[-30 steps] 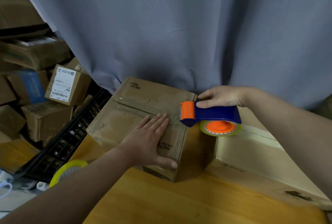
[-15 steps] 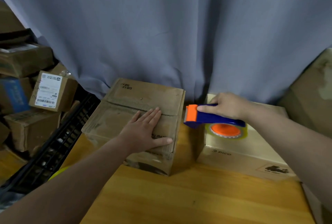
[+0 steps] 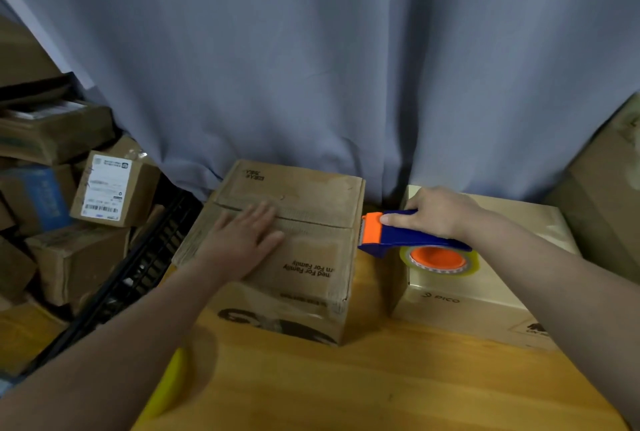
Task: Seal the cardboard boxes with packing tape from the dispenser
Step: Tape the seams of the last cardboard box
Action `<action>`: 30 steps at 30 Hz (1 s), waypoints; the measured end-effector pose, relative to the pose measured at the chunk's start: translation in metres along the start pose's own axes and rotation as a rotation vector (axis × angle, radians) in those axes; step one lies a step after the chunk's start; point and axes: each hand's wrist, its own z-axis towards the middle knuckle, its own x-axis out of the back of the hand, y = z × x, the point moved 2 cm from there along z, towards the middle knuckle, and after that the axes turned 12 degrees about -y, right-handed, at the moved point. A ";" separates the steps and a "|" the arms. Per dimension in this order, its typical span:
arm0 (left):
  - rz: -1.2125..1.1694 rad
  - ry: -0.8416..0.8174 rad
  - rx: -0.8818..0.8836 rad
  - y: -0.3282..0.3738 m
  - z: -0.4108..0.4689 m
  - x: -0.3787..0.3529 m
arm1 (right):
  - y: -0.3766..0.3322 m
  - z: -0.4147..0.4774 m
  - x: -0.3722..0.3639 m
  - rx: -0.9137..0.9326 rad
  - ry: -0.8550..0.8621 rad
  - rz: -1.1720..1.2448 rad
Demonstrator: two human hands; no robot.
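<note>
The left hand (image 3: 242,243) and right hand (image 3: 436,212) are pictured bare, with forearms (image 3: 131,333) uncovered to the frame's edge.

The cardboard box (image 3: 311,247) is coloured a worn brown and printed with black lettering. The tape dispenser (image 3: 408,242) is finished in blue, with orange head and hub. The second box (image 3: 485,292) is coloured pale beige. The table (image 3: 381,389) is grained honey-yellow, and the curtain (image 3: 311,50) is tinted grey-blue.

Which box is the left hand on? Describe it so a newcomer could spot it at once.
On the wooden table, in front of the grey curtain, two boxes stand side by side. It is the brown box under the flat left hand; unlike the pale box beside it, it is worn, with upside-down black print.
</note>
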 end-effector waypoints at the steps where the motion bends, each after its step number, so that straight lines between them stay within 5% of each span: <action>1: 0.005 -0.012 0.073 -0.012 -0.001 0.001 | 0.001 0.000 -0.002 -0.002 -0.001 0.021; 5: -0.008 -0.027 0.193 0.004 0.003 0.003 | -0.002 0.002 -0.004 0.003 -0.008 0.021; 12: 0.025 -0.066 -0.155 0.109 0.007 -0.008 | -0.012 -0.001 0.001 -0.013 0.012 -0.057; 21: 0.049 0.070 -0.101 0.055 0.020 -0.006 | -0.060 -0.005 -0.037 0.070 0.071 0.358; 30: 0.004 0.073 -0.110 0.053 0.026 -0.009 | -0.011 -0.061 -0.063 -0.146 0.179 0.522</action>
